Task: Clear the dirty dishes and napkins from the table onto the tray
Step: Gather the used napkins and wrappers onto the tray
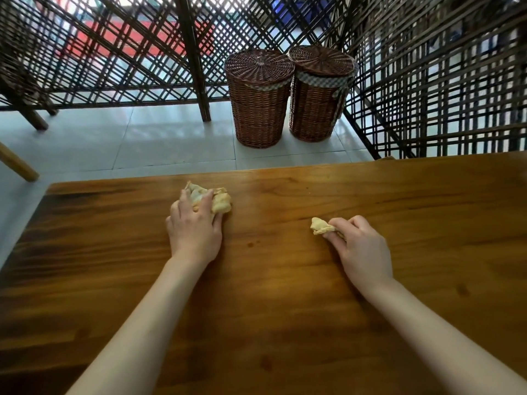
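Evidently you are gathering both crumpled napkins at once, so your left hand (196,223) lies over the larger napkin (211,199) near the far edge of the table (285,280), fingers curled round it and bunching it against the wood for lifting. Further right, towards the middle of the table, your right hand (360,246) pinches the smaller napkin (320,226) between thumb and fingertips, wad poking out leftward. No tray or dishes are in view.
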The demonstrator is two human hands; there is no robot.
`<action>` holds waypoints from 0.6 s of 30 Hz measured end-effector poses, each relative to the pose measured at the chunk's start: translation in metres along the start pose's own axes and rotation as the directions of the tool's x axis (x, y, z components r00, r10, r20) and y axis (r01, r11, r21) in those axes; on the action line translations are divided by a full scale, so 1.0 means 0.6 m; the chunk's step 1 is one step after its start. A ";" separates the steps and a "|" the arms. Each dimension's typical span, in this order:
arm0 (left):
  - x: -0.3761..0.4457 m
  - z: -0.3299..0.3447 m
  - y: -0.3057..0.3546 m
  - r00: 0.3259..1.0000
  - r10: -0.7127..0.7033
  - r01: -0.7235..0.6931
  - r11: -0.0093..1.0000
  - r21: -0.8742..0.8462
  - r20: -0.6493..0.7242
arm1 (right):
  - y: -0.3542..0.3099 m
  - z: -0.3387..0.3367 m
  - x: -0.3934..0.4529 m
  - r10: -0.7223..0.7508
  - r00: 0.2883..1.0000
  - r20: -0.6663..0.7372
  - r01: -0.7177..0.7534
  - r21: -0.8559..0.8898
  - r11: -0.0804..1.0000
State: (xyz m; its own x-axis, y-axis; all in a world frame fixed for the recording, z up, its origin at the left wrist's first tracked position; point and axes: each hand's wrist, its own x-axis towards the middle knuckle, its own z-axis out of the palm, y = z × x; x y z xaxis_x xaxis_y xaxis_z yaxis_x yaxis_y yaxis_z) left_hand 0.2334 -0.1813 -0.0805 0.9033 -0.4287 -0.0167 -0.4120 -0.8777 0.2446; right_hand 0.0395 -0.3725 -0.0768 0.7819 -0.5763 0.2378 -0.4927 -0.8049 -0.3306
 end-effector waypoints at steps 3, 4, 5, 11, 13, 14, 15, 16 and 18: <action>0.001 -0.004 -0.004 0.995 0.040 -0.036 0.999 0.040 -0.092 | -0.005 0.000 -0.010 -0.001 1.000 0.020 0.001 -0.003 1.000; 0.001 -0.005 -0.008 0.993 0.049 -0.045 0.998 0.037 -0.107 | -0.008 -0.001 -0.013 -0.004 1.000 0.023 0.004 -0.004 1.000; 0.002 -0.005 -0.011 0.992 0.052 -0.048 0.998 0.040 -0.113 | -0.011 -0.002 -0.016 -0.009 1.000 0.024 0.009 -0.004 1.000; -0.005 -0.009 -0.002 0.994 0.008 -0.003 0.999 0.043 -0.113 | -0.021 -0.011 -0.035 -0.003 1.000 0.030 0.003 0.010 1.000; -0.015 -0.010 0.000 0.994 0.004 -0.003 1.000 0.003 -0.112 | -0.020 -0.019 -0.045 0.015 0.999 0.029 -0.016 0.032 0.999; -0.021 -0.010 0.001 0.994 -0.004 0.001 1.000 -0.023 -0.110 | -0.018 -0.023 -0.051 0.034 0.999 0.030 -0.035 0.043 0.998; -0.029 -0.009 0.002 0.994 -0.010 0.005 0.999 -0.042 -0.108 | -0.016 -0.029 -0.058 0.052 0.998 0.032 -0.054 0.054 0.997; -0.036 -0.009 0.002 0.994 -0.012 0.007 0.999 -0.050 -0.108 | -0.013 -0.034 -0.066 0.064 0.997 0.030 -0.066 0.063 0.996; -0.050 -0.008 0.000 0.993 -0.006 0.000 0.999 -0.046 -0.116 | -0.007 -0.045 -0.083 0.090 0.996 0.014 -0.091 0.089 0.992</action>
State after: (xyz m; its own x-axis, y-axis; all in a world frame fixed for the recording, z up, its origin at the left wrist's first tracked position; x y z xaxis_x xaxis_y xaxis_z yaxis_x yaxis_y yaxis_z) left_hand 0.2069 -0.1674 -0.0755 0.9134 -0.3959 0.0950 -0.4059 -0.8669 0.2894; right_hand -0.0077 -0.3441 -0.0625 0.7396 -0.6446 0.1937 -0.5263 -0.7332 -0.4307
